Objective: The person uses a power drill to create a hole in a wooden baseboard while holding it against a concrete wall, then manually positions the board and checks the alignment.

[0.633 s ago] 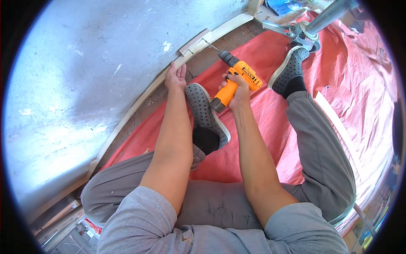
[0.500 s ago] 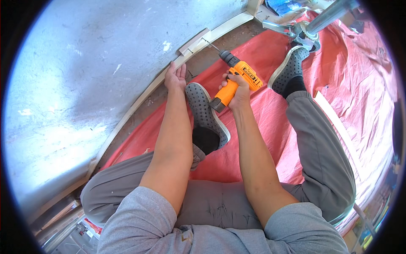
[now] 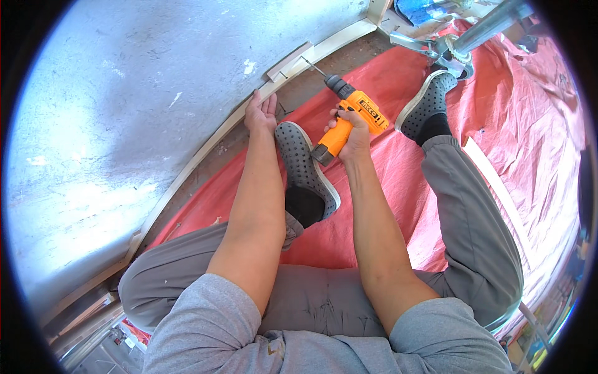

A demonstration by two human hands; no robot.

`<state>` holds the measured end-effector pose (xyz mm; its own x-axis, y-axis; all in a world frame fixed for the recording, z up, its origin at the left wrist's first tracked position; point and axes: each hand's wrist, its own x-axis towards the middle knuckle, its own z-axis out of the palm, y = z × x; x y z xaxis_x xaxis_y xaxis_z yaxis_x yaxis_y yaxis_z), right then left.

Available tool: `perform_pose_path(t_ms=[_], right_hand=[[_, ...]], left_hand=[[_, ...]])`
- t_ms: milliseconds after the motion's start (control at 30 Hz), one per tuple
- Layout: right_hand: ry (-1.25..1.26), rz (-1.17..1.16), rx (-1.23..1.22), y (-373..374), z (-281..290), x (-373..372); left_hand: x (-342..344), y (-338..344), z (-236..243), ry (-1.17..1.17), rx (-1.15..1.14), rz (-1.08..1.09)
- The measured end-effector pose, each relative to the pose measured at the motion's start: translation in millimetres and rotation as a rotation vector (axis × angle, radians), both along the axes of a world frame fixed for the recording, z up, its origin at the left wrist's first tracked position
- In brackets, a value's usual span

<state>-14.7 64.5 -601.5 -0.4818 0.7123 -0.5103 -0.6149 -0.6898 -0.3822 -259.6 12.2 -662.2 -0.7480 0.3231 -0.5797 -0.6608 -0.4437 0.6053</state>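
Note:
My right hand (image 3: 355,132) is wrapped round the handle of an orange and black cordless drill (image 3: 366,113). Its thin bit points up and left, the tip at the pale wooden strip (image 3: 339,38) edging a large grey-blue panel (image 3: 168,81). Against that strip, just left of the bit, lies a short wooden block (image 3: 291,61); a small screw or nail sticks out near its lower end. Fingers stretched out, my left hand (image 3: 261,113) rests against the strip's edge below the block. Whether its thumb presses the strip is hard to make out.
Red sheeting (image 3: 386,187) covers the floor under my legs. My shoes (image 3: 305,165) flank the drill. At the upper right stands a metal pole with a clamp-like base (image 3: 450,53). A long pale wood strip (image 3: 495,177) lies beside my right leg.
Both hands and the drill keep almost the same place against the strip. Only a slight shift of the whole view shows.

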Motion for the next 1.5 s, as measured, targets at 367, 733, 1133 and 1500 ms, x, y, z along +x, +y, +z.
perform_pose_path(t_ms=[367, 733, 1133, 1500], right_hand=[[0.007, 0.006, 0.007, -1, -2, 0], [0.027, 0.037, 0.022, 3, 0, 1], [0.09, 0.088, 0.023, 6, -10, 3], [0.005, 0.093, 0.064, 11, 7, -6]], left_hand=[[0, 0, -1, 0.0, -0.004, -0.001], [0, 0, 0, 0.006, -0.003, -0.005], [-1, -1, -5, -0.027, -0.007, 0.005], [-2, 1, -2, -0.057, -0.033, 0.01]])
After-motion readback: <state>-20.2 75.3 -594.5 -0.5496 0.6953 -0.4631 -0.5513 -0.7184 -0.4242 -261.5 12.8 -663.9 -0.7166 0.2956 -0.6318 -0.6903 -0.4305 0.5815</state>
